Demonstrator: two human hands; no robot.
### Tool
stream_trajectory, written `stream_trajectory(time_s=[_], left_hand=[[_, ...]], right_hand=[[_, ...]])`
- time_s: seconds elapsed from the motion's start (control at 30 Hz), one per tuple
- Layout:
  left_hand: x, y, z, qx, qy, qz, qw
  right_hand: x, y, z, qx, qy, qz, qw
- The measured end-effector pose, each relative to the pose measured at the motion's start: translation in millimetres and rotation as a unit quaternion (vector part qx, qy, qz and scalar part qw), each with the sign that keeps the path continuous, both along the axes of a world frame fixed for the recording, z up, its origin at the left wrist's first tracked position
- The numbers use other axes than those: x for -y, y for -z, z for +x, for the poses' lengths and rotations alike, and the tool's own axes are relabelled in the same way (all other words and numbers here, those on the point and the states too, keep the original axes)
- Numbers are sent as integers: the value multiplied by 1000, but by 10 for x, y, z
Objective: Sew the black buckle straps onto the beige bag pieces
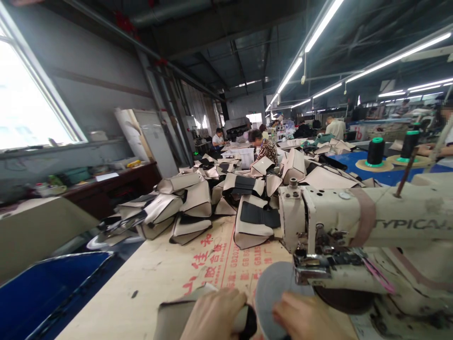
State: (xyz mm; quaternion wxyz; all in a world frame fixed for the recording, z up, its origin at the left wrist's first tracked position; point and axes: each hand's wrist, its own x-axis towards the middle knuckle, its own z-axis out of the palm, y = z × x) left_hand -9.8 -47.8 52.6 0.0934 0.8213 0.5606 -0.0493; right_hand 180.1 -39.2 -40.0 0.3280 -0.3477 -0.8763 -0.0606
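Observation:
My left hand [215, 314] is closed over a beige bag piece with black edging [173, 316] at the bottom of the view. Its fingers lie across the top of the piece, and the thumb side is hidden. Close by on the right, my right hand [307, 315] is curled in front of a round grey disc [271, 288]. That hand is somewhat blurred; what its fingertips hold is hidden. Just above it stands the arm of a sewing machine [339, 212], with a pink strip [378, 274] on its lower part.
Beige bag pieces [198, 198] are heaped across the back of the plywood table [141, 283]. A blue-lined bin [63, 288] stands at the left. Black thread cones [375, 152] rise behind the machine. Several people work farther back, one [267, 148] in a patterned top.

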Motion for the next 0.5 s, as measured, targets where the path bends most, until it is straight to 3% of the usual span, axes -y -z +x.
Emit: stream_trajectory(time_s=[0.1, 0.17, 0.27, 0.33, 0.43, 0.5], left_hand=[[-270, -244, 230, 19, 16, 87, 996], [-509, -323, 414, 20, 10, 132, 991], [-779, -323, 664, -4, 2, 146, 989], [-809, -292, 704, -4, 36, 129, 991], [-646, -284, 404, 32, 56, 118, 991], [-465, -301, -25, 56, -30, 138, 988]], right_hand=[[-191, -108, 198, -118, 80, 69, 987], [-334, -112, 195, -212, 157, 127, 956], [-465, -94, 43, -290, 239, 137, 916], [-457, -88, -29, -307, 238, 104, 916], [-299, -54, 44, -336, 173, 5, 926], [-129, -14, 178, -353, 158, -70, 920]])
